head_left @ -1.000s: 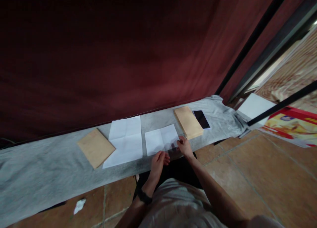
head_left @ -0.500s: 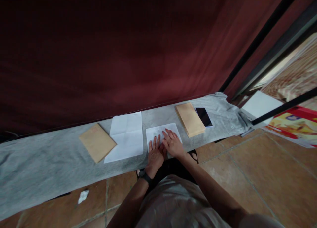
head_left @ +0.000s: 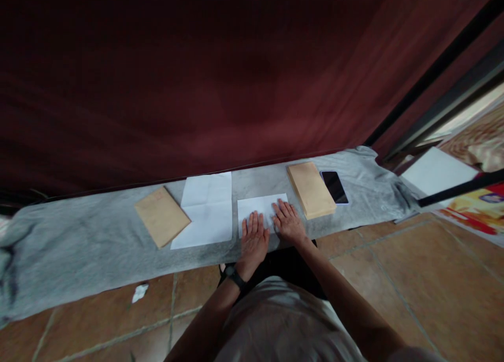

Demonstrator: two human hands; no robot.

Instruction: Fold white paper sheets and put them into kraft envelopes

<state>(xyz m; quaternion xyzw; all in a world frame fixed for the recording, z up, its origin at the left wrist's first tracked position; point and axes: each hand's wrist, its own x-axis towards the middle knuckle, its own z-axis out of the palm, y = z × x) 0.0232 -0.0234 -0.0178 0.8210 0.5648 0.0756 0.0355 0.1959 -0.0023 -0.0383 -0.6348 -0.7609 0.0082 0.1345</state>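
A folded sheet of white paper lies on the grey cloth in front of me. My left hand rests flat on its near left part, fingers stretched out. On the right part of the same paper my right hand lies flat, its fingers spread. Beside it on the left is a larger unfolded white sheet with creases. A brown envelope overlaps that sheet's left edge. To the right of my right hand sits a stack of brown envelopes.
A dark-screened phone lies against the envelope stack on the cloth-covered bench. Behind the bench hangs a dark red curtain. A black pole and a printed box stand at right. White scrap lies on the tiled floor.
My hands have slid apart on the folded paper, the right one moving outward to the right. The view has shifted slightly. The envelopes and phone stay in place.
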